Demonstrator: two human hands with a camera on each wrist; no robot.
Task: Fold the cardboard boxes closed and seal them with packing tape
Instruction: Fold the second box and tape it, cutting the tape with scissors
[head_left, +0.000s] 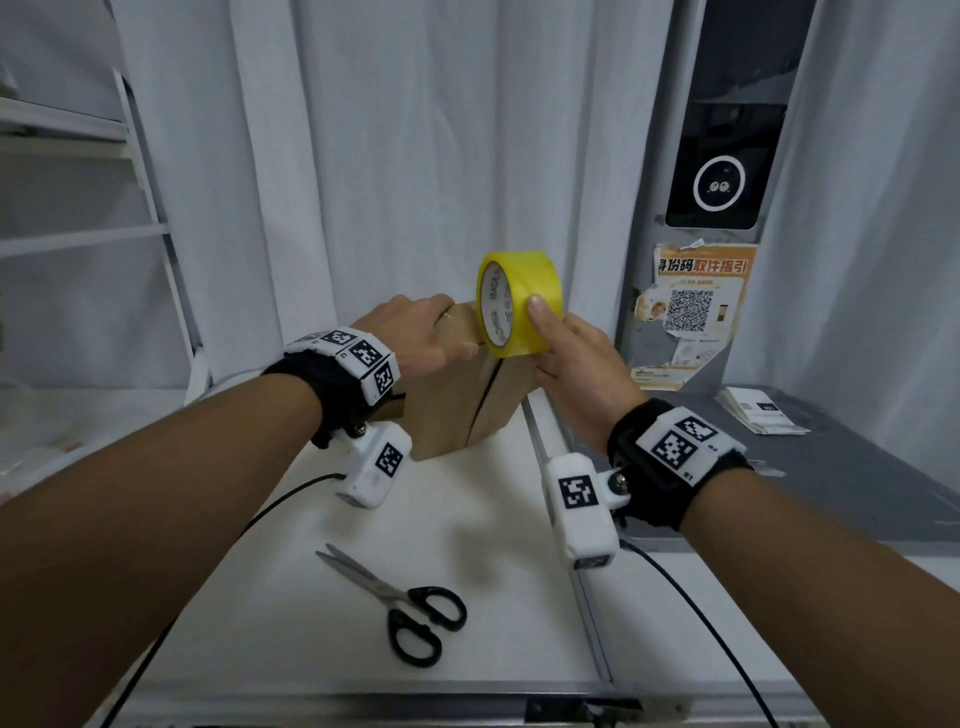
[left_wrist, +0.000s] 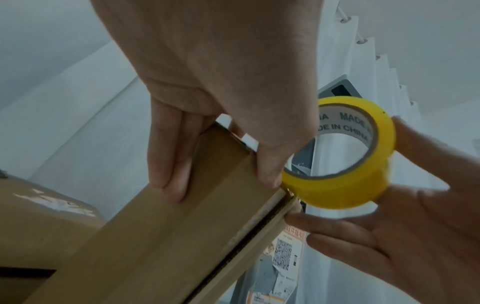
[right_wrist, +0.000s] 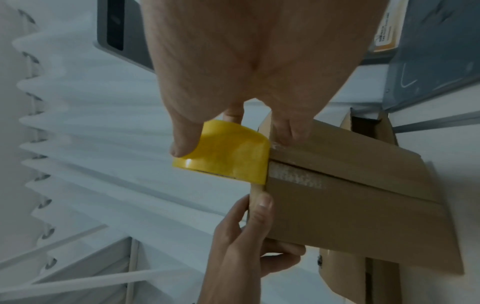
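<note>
White curtains hang behind a white tabletop (head_left: 467, 519) where a cardboard box (head_left: 457, 405) stands tipped up on one edge, its seam facing the person.

At the top of that seam the right hand (head_left: 571, 358) grasps a yellow tape roll (head_left: 519, 301), thumb laid over the outer winding and fingers behind it; in the right wrist view the roll (right_wrist: 228, 156) sits touching the box's upper corner, right at the end of the gap between the two flaps (right_wrist: 350, 181). The left hand (head_left: 421, 332) clasps the top edge of the box, fingers curled over the far side and thumb pressing the near panel; the left wrist view shows those fingers (left_wrist: 168, 164) flat on the cardboard (left_wrist: 155, 236) just beside the roll (left_wrist: 337, 156).

A dark gap shows along the seam, so the flaps are not fully shut. If the tape goes down now, it will likely bridge that gap and seal the box slightly open. The box balances on an edge and depends on the left hand; a hard pull on the roll could tip or slide it. Torn, whitish patches on the cardboard near the seam may hold adhesive poorly. Whether a free tape end is already stuck down cannot be told.

Scissors (head_left: 405, 603) lie on the tabletop near the person, well apart from the box, so cutting means freeing a hand.
</note>
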